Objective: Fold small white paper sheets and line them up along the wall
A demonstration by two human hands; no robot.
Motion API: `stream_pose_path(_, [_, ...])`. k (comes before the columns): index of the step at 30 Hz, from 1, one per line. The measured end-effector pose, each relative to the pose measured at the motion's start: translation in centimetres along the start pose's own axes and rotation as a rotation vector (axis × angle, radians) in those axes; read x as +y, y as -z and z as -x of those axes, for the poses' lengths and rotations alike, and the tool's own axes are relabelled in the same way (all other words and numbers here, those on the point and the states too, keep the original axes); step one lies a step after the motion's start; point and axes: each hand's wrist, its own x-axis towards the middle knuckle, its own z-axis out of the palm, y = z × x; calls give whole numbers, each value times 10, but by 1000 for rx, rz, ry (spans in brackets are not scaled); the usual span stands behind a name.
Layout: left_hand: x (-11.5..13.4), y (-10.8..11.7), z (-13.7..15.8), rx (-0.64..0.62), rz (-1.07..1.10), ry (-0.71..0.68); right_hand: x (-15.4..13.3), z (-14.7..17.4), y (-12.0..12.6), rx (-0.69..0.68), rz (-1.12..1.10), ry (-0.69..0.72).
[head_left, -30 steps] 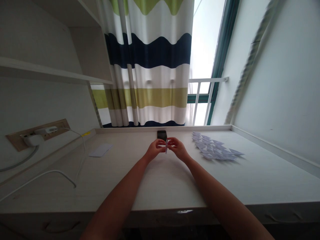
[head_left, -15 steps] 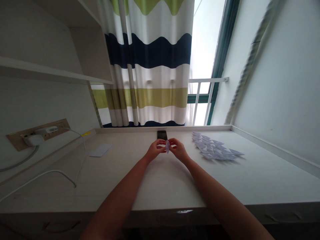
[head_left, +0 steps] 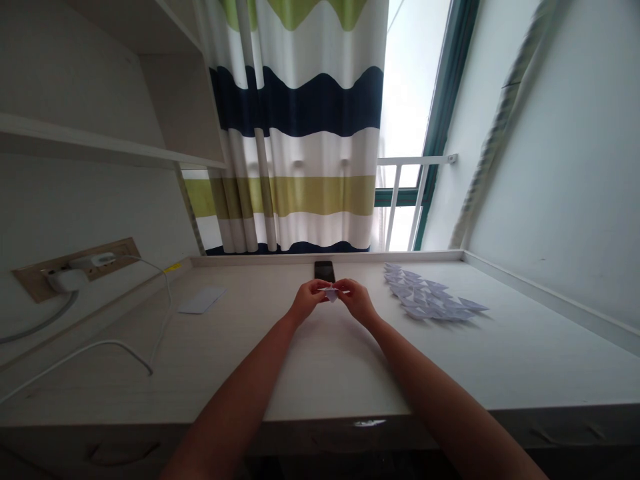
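Between my two hands, above the middle of the desk, is a small folded piece of white paper (head_left: 332, 294), spread sideways with a point hanging down. My left hand (head_left: 307, 298) pinches its left side with thumb and fingers. On the right side my right hand (head_left: 355, 298) grips it the same way. Just beyond the hands lies a dark phone (head_left: 324, 270), its near end partly covered by them. A group of folded white paper pieces (head_left: 430, 295), pointed in shape, lies to the right of my right hand.
Flat white paper (head_left: 203, 300) lies on the left of the desk (head_left: 340, 373). A white cable (head_left: 163, 327) runs from the wall socket (head_left: 77, 267) across the desk's left side. A raised ledge and a striped curtain (head_left: 300, 153) stand at the back.
The folded paper has turned from a narrow upright shape to a wider one with its point downward. Both hands have stayed in nearly the same place, still holding it.
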Motion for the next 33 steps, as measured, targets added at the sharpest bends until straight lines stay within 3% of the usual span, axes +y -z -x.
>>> stream_pose_path(6, [-2, 2, -1, 35, 40, 10, 2, -1, 0, -21, -22, -64])
stream_pose_path(13, [5, 0, 1, 65, 122, 62, 4, -1, -1, -4, -71, 21])
stream_pose_path(21, [4, 1, -1, 177, 43, 55, -3, 1, -2, -79, -102, 50])
stream_pose_path(33, [6, -5, -1, 211, 62, 22, -4, -4, 0, -14, -214, -306])
